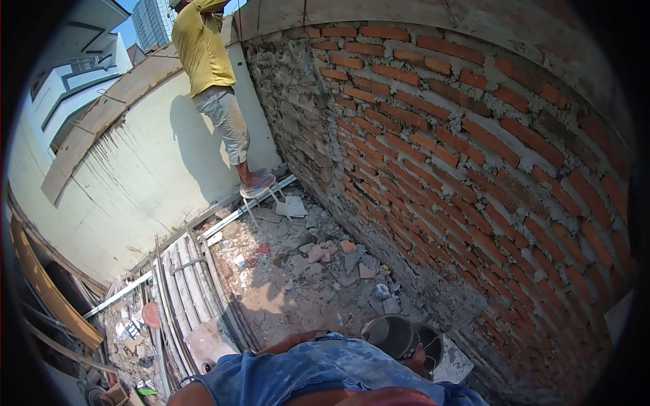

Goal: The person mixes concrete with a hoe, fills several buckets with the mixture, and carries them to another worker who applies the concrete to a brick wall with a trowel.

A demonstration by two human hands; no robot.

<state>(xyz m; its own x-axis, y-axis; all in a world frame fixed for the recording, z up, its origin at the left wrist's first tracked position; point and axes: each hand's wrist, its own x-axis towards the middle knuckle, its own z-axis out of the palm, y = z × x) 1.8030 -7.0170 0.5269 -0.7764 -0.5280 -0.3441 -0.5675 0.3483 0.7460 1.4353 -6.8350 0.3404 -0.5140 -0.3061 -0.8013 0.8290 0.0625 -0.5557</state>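
At the bottom, my right hand (pixel 417 362) is at the rim of a dark bucket (pixel 431 338), its fingers closed on it; part of the hand is hidden by my blue shirt. A second dark bucket (pixel 388 335), holding grey material, stands against the first on its left. My left hand (pixel 301 340) shows only as a strip beyond the front of my shirt, and its fingers are not clear. Rubble lies nearest to it.
A brick wall (pixel 440 135) rises along the right. Ahead, a person in a yellow shirt (pixel 204 54) stands on a raised support by a pale wall (pixel 135 183). Long poles (pixel 193 277) lie to the left. Broken rubble (pixel 318 254) covers the ground.
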